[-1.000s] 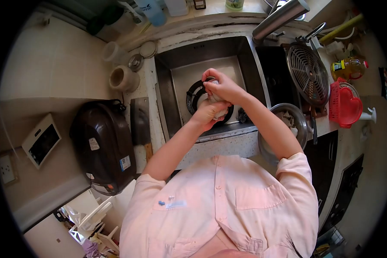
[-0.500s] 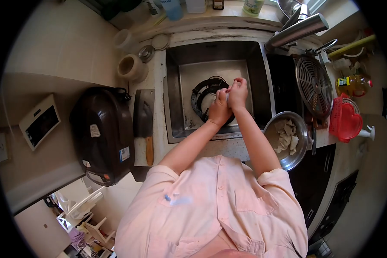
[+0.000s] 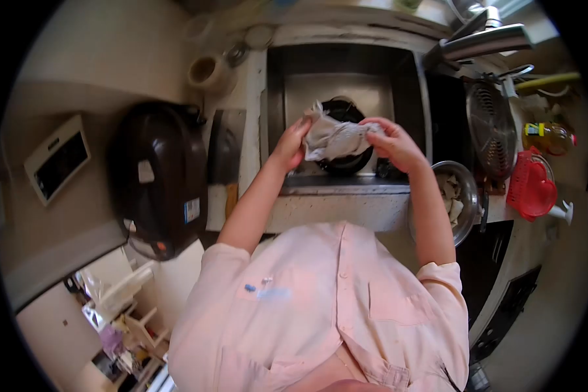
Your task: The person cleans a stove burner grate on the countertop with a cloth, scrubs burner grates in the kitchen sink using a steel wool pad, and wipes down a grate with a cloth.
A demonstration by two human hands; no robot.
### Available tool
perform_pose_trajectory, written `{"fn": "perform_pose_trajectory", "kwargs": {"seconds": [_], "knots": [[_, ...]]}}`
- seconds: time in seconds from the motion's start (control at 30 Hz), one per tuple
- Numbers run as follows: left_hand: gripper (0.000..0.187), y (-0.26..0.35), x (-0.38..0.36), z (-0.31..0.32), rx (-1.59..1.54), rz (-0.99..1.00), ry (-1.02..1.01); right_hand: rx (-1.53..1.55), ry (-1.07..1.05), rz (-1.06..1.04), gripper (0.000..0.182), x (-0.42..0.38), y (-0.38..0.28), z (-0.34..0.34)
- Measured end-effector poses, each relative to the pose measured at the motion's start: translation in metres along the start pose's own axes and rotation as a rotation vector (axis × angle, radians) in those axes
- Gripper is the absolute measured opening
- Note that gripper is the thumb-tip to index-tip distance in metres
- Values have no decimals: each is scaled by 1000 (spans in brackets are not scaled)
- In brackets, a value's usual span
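Observation:
A crumpled whitish cloth (image 3: pixel 338 138) is stretched between my two hands above the sink (image 3: pixel 398 65). My left hand (image 3: pixel 293 142) grips its left end, fingers closed on the edge. At the other end my right hand (image 3: pixel 396 145) pinches the bunched fabric between thumb and fingers. Below the cloth, a round black drain fitting or rack (image 3: pixel 343 111) lies on the sink floor, partly covered by the cloth in this view. To the right, partly behind my right forearm, stands a metal bowl (image 3: pixel 469 225) with pale crumpled pieces (image 3: pixel 452 196) inside.
Left of the sink are a cleaver (image 3: pixel 225 153) and a dark rice cooker (image 3: pixel 160 176). The faucet (image 3: pixel 480 44) reaches in from the back right. Farther right are a round slotted metal disc (image 3: pixel 490 130), a red basket (image 3: pixel 532 186) and an oil bottle (image 3: pixel 550 138).
My hands were clasped together, squeezing, low in the sink. Now they have moved apart and toward me, with the cloth spread open between them. The view has shifted slightly.

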State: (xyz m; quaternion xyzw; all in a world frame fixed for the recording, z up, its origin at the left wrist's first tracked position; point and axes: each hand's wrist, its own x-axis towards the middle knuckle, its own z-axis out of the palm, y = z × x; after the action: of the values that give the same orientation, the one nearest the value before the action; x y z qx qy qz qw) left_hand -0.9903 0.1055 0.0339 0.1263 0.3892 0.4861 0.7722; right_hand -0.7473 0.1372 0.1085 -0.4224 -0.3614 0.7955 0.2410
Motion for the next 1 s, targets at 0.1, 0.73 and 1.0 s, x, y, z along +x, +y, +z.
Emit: {"fn": "perform_pose_trajectory", "kwargs": {"seconds": [0.1, 0.73, 1.0], "knots": [[32, -1, 8, -31, -274, -54, 58, -24, -48, -145, 28, 4, 11, -12], [34, -9, -36, 94, 1005, 853, -316, 548, -53, -244, 55, 34, 105, 3], [48, -47, 84, -104, 1282, -262, 649, -1212, 522, -484, 32, -19, 84, -26]]}}
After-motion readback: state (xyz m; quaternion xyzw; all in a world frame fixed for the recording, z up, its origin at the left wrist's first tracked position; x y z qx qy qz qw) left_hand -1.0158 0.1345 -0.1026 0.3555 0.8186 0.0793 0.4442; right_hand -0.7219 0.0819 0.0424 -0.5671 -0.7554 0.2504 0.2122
